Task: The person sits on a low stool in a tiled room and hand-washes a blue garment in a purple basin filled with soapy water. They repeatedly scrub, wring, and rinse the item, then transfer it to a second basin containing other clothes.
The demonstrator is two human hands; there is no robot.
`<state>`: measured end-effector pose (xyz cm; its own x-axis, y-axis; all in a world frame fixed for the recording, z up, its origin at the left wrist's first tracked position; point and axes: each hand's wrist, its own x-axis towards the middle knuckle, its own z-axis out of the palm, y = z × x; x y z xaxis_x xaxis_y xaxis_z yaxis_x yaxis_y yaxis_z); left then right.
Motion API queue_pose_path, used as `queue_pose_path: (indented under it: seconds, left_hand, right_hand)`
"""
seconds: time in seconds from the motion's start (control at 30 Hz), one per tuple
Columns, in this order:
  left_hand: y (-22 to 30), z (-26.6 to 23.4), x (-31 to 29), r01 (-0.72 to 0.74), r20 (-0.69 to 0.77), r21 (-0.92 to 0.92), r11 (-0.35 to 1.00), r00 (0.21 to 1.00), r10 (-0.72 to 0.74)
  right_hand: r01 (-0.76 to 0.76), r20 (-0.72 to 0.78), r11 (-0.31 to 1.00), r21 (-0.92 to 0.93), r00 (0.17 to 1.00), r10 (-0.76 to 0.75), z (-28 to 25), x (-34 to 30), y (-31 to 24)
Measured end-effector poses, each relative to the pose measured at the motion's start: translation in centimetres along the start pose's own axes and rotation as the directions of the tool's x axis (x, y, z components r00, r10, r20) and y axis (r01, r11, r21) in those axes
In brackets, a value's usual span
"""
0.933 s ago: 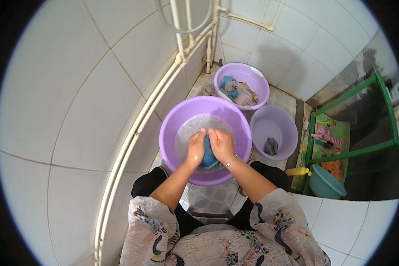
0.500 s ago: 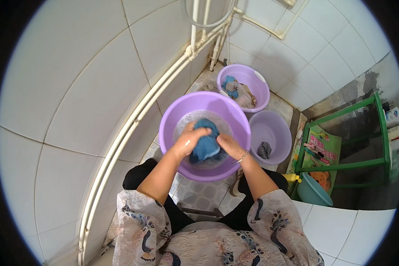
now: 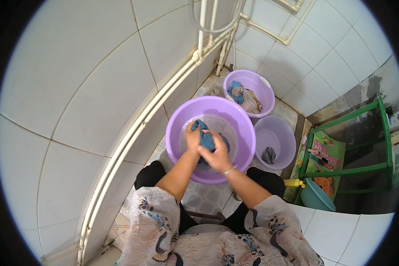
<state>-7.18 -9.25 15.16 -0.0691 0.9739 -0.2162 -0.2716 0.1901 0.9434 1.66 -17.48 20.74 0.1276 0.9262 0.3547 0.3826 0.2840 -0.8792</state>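
A large purple basin stands on the floor in front of me, holding cloudy, sudsy water. Over that water a blue cloth is bunched between my hands. My left hand is closed around its left side, and a fold sticks up above the fingers. From the right, my right hand presses its fingers on the same cloth, thumb toward the left wrist. A bracelet circles my right wrist. Darker fabric shows partly behind the right fingers; its shape is hidden.
Behind stands a smaller purple basin with blue, grey and beige fabrics. A pale purple bucket holds a dark grey cloth. To the right are a green-framed rack and a teal bowl. Cream pipes run along the left wall.
The blue cloth has gone from a wider, rounded bundle to a tighter bunch. My right hand has moved left across it, close to my left hand. The view has shifted slightly.
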Motion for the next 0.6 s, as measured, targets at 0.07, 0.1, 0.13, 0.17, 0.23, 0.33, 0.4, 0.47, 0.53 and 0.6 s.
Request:
queue_pose_path:
  seconds: [0.07, 0.1, 0.13, 0.17, 0.23, 0.33, 0.4, 0.47, 0.53, 0.6]
  left_hand:
    - [1.8, 2.6, -2.7, 0.19, -0.044, -0.094, 0.977, 0.98, -0.195]
    - [3.3, 4.2, -4.6, 0.287, -0.093, -0.139, 0.948, 0.949, -0.301]
    - [3.5, 5.4, -5.9, 0.187, -0.007, -0.05, 0.981, 0.982, -0.188]
    - [2.8, 5.6, -5.5, 0.16, 0.107, -0.027, 0.987, 0.982, -0.156]
    - [1.8, 4.6, -4.4, 0.245, 0.141, -0.058, 0.968, 0.962, -0.235]
    - [2.6, 3.3, -2.8, 0.264, 0.079, -0.122, 0.957, 0.964, -0.256]
    - [1.5, 2.0, -1.5, 0.309, 0.076, -0.124, 0.943, 0.951, -0.301]
    - [0.1, 2.7, -2.5, 0.284, 0.104, -0.071, 0.956, 0.955, -0.276]
    - [0.7, 3.5, -3.5, 0.326, 0.152, -0.026, 0.945, 0.936, -0.318]
    - [2.3, 3.8, -4.2, 0.402, 0.295, -0.002, 0.916, 0.875, -0.384]
  right_hand:
    - [-0.063, -0.24, 0.98, -0.187, 0.971, 0.017, 1.1, -0.5, 2.5]
    - [-0.332, -0.366, 0.941, -0.067, 0.885, 0.286, 0.4, 1.5, 1.8]
    - [-0.393, -0.386, 0.919, 0.018, 0.846, 0.369, -1.1, 3.4, 3.4]
    - [-0.45, -0.392, 0.887, 0.107, 0.8, 0.454, -2.3, 4.7, 3.9]
    - [-0.358, -0.421, 0.934, -0.002, 0.847, 0.324, -1.5, 4.2, 3.5]
    - [-0.153, -0.285, 0.984, -0.088, 0.951, 0.123, -0.7, 2.1, 1.3]
    - [0.018, -0.136, 0.985, -0.174, 0.99, -0.042, -0.5, 1.4, 0.3]
    - [-0.068, -0.127, 0.974, -0.214, 0.991, 0.042, -0.8, 1.8, 1.1]
    - [-0.297, -0.193, 0.944, -0.141, 0.944, 0.268, -2.2, 3.6, 2.5]
    - [-0.362, -0.179, 0.927, -0.1, 0.923, 0.341, -3.3, 4.3, 6.4]
